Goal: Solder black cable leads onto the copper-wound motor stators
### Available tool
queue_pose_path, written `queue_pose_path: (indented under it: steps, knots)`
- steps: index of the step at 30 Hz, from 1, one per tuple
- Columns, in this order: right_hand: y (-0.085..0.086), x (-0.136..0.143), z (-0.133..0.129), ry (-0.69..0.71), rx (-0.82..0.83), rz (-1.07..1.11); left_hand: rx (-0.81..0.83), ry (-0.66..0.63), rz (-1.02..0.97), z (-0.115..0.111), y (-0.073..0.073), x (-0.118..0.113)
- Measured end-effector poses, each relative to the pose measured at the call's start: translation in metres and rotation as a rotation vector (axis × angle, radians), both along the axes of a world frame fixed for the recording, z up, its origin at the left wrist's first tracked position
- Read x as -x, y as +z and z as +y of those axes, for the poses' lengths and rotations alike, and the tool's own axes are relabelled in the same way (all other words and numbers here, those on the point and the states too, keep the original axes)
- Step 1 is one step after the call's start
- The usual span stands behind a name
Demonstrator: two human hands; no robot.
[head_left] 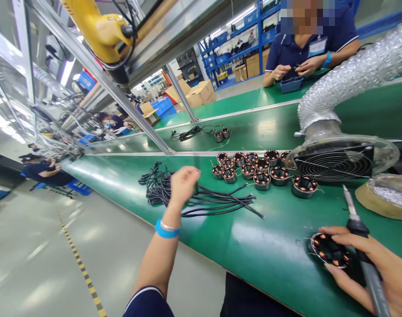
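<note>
Over a heap of black cables (pixel 158 187), my left hand (pixel 184 182) is closed in a pinch. A blurred dark strand shows above and below its fingertips and looks like one of the cables. At the lower right, my right hand (pixel 382 268) grips a soldering iron (pixel 366 251) in the palm, its metal tip pointing up and away. Its thumb and finger also hold a motor stator (pixel 320 253) with copper windings, tilted against the green bench. Stripped cable ends fan out toward the right.
Several stators (pixel 262 180) stand grouped beyond the cables. A fume fan (pixel 333 163) on a silver duct (pixel 346 75) is at the right, beside a round container (pixel 386 196). A metal divider (pixel 201 153) runs behind. Across the bench, a co-worker's hands (pixel 296 68) are over a blue tray (pixel 291 84).
</note>
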State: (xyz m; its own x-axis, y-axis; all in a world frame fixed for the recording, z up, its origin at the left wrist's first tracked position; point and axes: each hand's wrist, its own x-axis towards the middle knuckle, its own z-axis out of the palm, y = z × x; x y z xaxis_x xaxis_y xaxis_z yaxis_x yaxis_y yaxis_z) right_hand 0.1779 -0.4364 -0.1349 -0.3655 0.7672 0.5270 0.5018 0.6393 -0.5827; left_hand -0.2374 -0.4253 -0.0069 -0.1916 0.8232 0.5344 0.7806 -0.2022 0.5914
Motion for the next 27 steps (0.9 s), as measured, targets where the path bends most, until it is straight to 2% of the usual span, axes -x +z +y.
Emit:
queue_pose_path:
  steps: [2, 4, 6, 7, 8, 10, 12, 14, 16, 17, 18, 19, 22, 23, 24, 27]
  knots:
    - [0.000, -0.003, 0.001, 0.103, 0.014, -0.033, -0.236, 0.127, -0.107, 0.004, 0.036, 0.027]
    - [0.000, -0.005, 0.001, 0.125, 0.009, -0.038, -0.439, 0.181, -0.195, 0.005, 0.067, 0.045]
    - [0.001, -0.005, 0.001, 0.122, -0.001, -0.039, -0.534, 0.137, -0.270, 0.002, 0.084, 0.050]
    - [0.001, -0.004, 0.001, 0.118, -0.011, -0.038, -0.524, 0.085, -0.293, -0.001, 0.086, 0.047]
    - [0.002, -0.004, 0.001, 0.115, -0.013, -0.041, -0.455, 0.014, -0.298, -0.005, 0.083, 0.042]
    - [0.002, -0.003, 0.001, 0.109, -0.018, -0.042, -0.158, -0.154, -0.252, -0.013, 0.064, 0.022]
    - [0.002, -0.004, 0.001, 0.116, -0.015, -0.061, 0.272, -0.327, -0.127, -0.020, 0.035, -0.004]
    - [0.001, -0.005, 0.000, 0.123, -0.016, -0.078, 0.584, -0.471, 0.047, -0.026, 0.004, -0.033]
    - [0.001, -0.006, 0.000, 0.123, -0.021, -0.081, 0.683, -0.580, 0.264, -0.030, -0.019, -0.055]
    - [0.001, -0.006, 0.000, 0.119, -0.027, -0.077, 0.709, -0.613, 0.334, -0.031, -0.026, -0.062]
    - [0.001, -0.006, 0.000, 0.117, -0.028, -0.079, 0.724, -0.580, 0.378, -0.031, -0.029, -0.066]
    - [0.001, -0.005, 0.000, 0.115, -0.031, -0.082, 0.734, -0.482, 0.394, -0.030, -0.029, -0.066]
    - [0.002, -0.004, 0.000, 0.117, -0.048, -0.087, 0.705, -0.004, 0.385, -0.017, -0.026, -0.050]
    - [0.003, -0.004, 0.001, 0.117, -0.054, -0.083, 0.688, 0.117, 0.384, -0.010, -0.027, -0.042]
    - [0.003, -0.003, 0.001, 0.117, -0.060, -0.076, 0.682, 0.185, 0.386, -0.003, -0.029, -0.033]
    - [0.004, -0.003, 0.001, 0.115, -0.052, -0.080, 0.715, 0.209, 0.380, 0.014, -0.039, -0.012]
